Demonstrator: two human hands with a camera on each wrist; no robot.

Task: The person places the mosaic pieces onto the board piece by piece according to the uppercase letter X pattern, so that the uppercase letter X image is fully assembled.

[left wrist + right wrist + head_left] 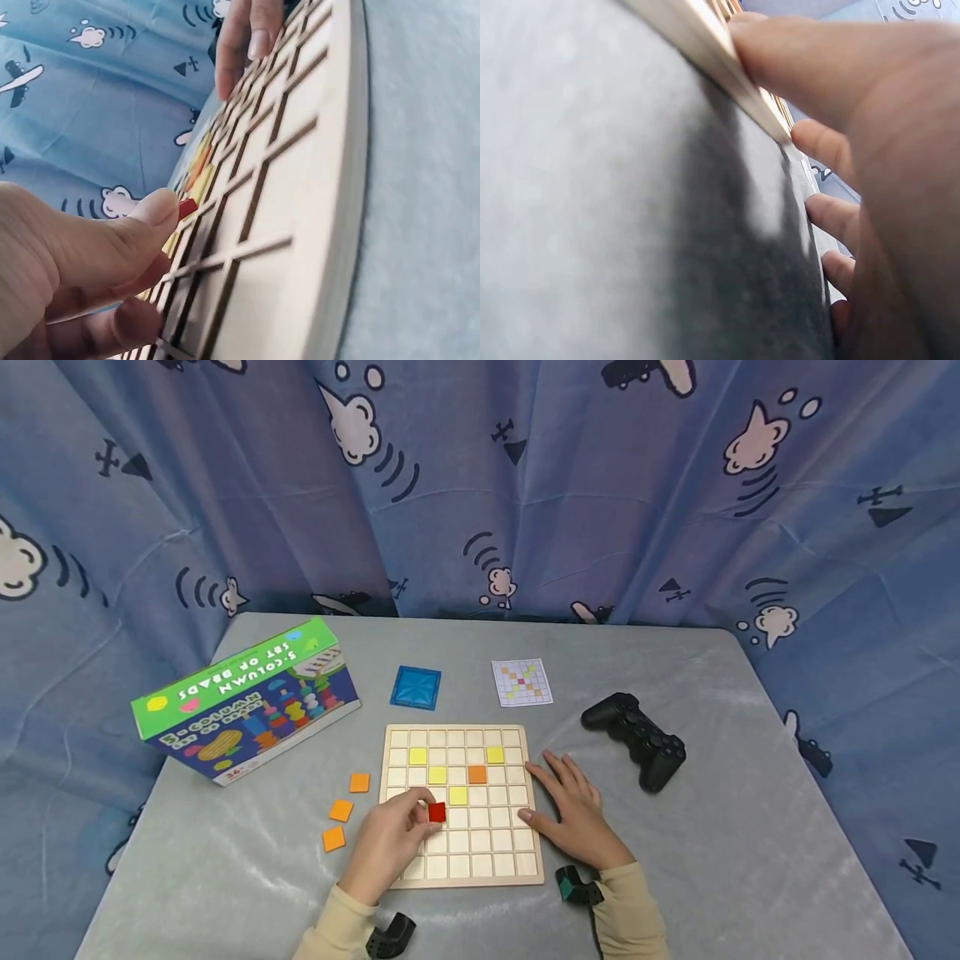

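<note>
My left hand [392,837] pinches a small red square tile [437,812] between thumb and fingers, over the left-middle part of a wooden grid board [480,865]. In the left wrist view the red tile [187,208] pokes out past the thumb tip, close to the grid's slats. Several yellow tiles, one of them a yellow tile [458,796], and one orange tile [477,774] lie in the board's cells. My right hand [576,814] rests at the board's right edge, thumb and index finger touching it, the other fingers spread on the table.
Three loose orange tiles, among them an orange tile [341,811], lie left of the board. Behind it are a blue square tray [416,687] and a printed pattern card [522,682]. A green and blue box [251,706] stands at back left, a black game controller [634,740] at right.
</note>
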